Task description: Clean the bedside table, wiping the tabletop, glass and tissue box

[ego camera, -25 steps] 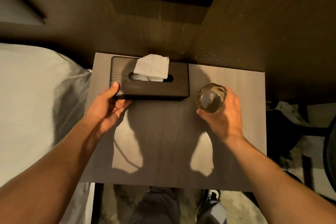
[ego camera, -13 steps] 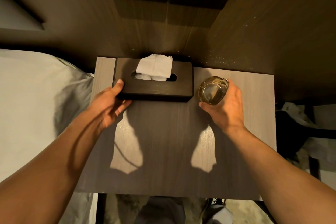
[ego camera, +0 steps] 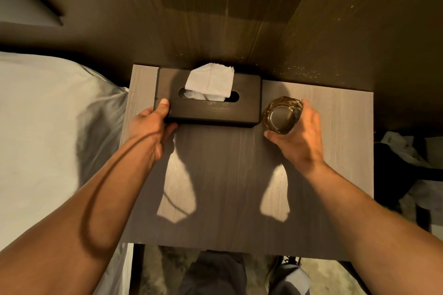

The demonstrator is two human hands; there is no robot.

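One tissue box [ego camera: 208,100] — one glass [ego camera: 282,114]

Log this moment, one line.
left hand: grips tissue box end | right hand: holds glass | both on tabletop | no cloth visible

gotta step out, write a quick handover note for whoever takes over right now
Left hand grips the near left corner of the tissue box, thumb on top.
Right hand holds the glass, just right of the box.
Both sit at the back of the tabletop; a tissue sticks up from the slot.
Done: cannot tell; no cloth in view.
Left: confirm tabletop, glass and box are wiped.
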